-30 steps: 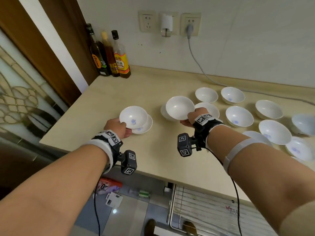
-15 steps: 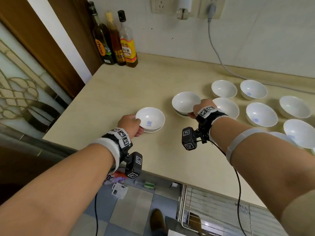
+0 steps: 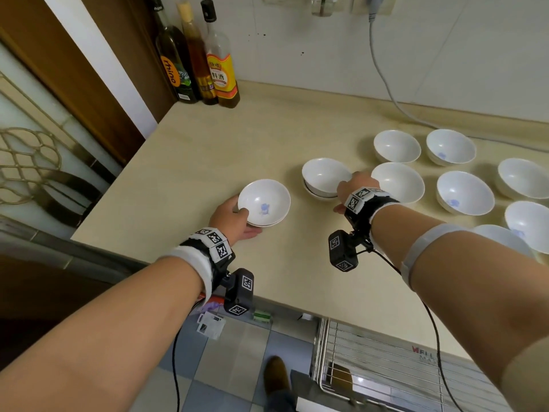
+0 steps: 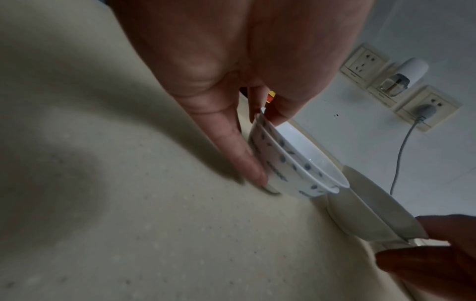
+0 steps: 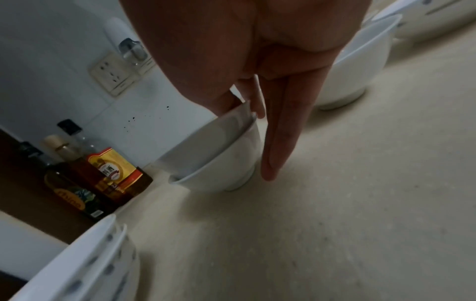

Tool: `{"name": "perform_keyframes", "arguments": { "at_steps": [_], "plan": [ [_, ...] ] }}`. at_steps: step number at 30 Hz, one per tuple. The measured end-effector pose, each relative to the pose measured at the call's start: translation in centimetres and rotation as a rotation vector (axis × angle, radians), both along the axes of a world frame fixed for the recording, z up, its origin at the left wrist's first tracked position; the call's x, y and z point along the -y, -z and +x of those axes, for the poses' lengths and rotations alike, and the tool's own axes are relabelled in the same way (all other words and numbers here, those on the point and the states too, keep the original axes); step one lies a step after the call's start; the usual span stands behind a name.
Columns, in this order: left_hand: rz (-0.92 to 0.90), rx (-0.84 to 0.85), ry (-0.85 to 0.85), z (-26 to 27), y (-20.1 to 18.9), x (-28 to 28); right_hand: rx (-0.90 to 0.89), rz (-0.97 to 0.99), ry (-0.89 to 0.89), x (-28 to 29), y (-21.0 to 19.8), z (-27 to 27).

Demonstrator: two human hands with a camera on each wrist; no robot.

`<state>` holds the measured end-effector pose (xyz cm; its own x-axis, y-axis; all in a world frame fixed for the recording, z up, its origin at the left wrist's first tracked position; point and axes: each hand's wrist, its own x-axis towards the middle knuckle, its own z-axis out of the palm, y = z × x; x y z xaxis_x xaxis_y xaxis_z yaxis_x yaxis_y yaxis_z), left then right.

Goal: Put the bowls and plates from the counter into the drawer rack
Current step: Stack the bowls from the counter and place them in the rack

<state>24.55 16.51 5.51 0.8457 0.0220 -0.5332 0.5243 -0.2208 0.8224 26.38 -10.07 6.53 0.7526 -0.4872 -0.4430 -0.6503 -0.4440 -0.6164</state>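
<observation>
Two nested blue-dotted bowls (image 3: pixel 264 202) (image 4: pixel 291 163) sit on the beige counter (image 3: pixel 208 150) at the left. My left hand (image 3: pixel 239 214) pinches their near rim, thumb inside and fingers (image 4: pixel 239 154) down the outer wall. To their right stands a stack of two plain white bowls (image 3: pixel 325 178) (image 5: pixel 219 154). My right hand (image 3: pixel 346 188) pinches its rim the same way, with one finger (image 5: pixel 280 132) stretched down beside it. The wire drawer rack (image 3: pixel 386 361) is pulled out below the counter's front edge, at the lower right.
Several more white bowls (image 3: pixel 463 191) stand apart over the right of the counter. Three bottles (image 3: pixel 205 55) stand in the back left corner by the wall. A grey cable (image 3: pixel 386 84) runs down from a socket. A shoe (image 3: pixel 276 379) shows on the floor tiles.
Both hands have lowered the bowls they held in the air into the bowls on the counter, so each now sits nested. The head view has tipped downward.
</observation>
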Motion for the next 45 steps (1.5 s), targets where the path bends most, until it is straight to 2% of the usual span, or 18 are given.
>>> {"name": "perform_keyframes", "arguments": {
  "at_steps": [4,6,10,12,16,21,25,28,32,34,39,42,45],
  "plan": [
    [-0.100,-0.033,-0.057,-0.4,-0.1,0.3,0.008,0.226,-0.007,-0.1,0.3,-0.4],
    [-0.128,-0.056,-0.052,-0.8,0.0,0.5,0.023,0.267,0.026,-0.3,-0.3,-0.8],
    [-0.195,-0.105,0.002,-1.4,-0.4,1.0,0.055,0.210,0.066,-0.9,-2.4,-1.9],
    [-0.240,-0.133,0.027,-1.7,-0.6,1.5,0.121,0.280,0.096,-1.7,-4.0,-2.5],
    [-0.322,-0.207,0.048,-2.7,-1.4,2.3,0.112,0.324,-0.017,-3.8,-5.9,-3.7],
    [-0.362,-0.262,-0.027,-3.2,-1.8,2.3,0.027,0.195,-0.188,-6.3,-5.3,-5.3],
    [-0.353,-0.266,0.003,-3.5,-1.8,2.3,0.005,0.059,-0.259,-7.4,-4.5,-5.5],
    [-0.299,-0.213,0.059,-3.8,-1.7,3.0,0.012,-0.040,-0.261,-8.0,-3.9,-5.7],
    [-0.317,-0.159,0.017,-3.9,-1.5,3.8,0.041,-0.050,-0.245,-8.2,-3.0,-6.4],
    [-0.338,-0.152,-0.003,-4.0,-1.5,3.9,0.008,0.058,-0.210,-7.9,-3.0,-6.8],
    [-0.325,-0.152,0.018,-5.9,-1.3,3.7,-0.143,0.564,-0.033,-6.8,-3.8,-9.0],
    [-0.304,-0.161,0.042,-8.7,-1.8,3.5,-0.214,0.673,-0.039,-5.8,-3.6,-11.2],
    [-0.259,-0.154,0.058,-12.0,-2.4,3.8,-0.253,0.716,-0.127,-5.0,-3.2,-13.6]
  ]
}}
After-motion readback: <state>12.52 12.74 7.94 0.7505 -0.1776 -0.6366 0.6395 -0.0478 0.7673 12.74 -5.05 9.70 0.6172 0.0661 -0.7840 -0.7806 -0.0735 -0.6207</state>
